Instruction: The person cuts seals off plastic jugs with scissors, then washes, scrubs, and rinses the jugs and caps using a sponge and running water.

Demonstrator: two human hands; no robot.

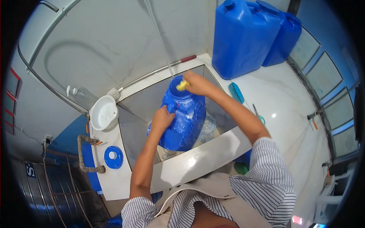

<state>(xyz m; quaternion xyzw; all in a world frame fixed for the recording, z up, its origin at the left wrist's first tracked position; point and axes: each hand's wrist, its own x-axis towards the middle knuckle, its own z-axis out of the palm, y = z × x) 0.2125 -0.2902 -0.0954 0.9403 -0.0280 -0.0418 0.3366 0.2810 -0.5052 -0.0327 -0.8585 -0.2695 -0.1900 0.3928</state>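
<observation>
A big blue plastic jug [185, 121] stands tilted in the sink [140, 93], with its wide mouth uncovered and whitish suds or wet marks on its side. Wrapped round the jug's handle is my left hand [162, 117]. Over the rim of the mouth, my right hand [197, 84] pinches a yellow sponge [182, 85]. Beside the jug, at the bottom of the sink, lie clear jars [208, 127], partly hidden by it. A thin pale hose [157, 30] hangs down behind the jug's mouth.
Large blue jerrycans [243, 41] stand at the back right, near a teal brush [236, 93] and scissors [258, 114]. A long-handled brush [152, 74] lies along the back edge. On the left are a white basin [103, 113], a clear pump bottle [83, 95] and a blue lid [113, 162].
</observation>
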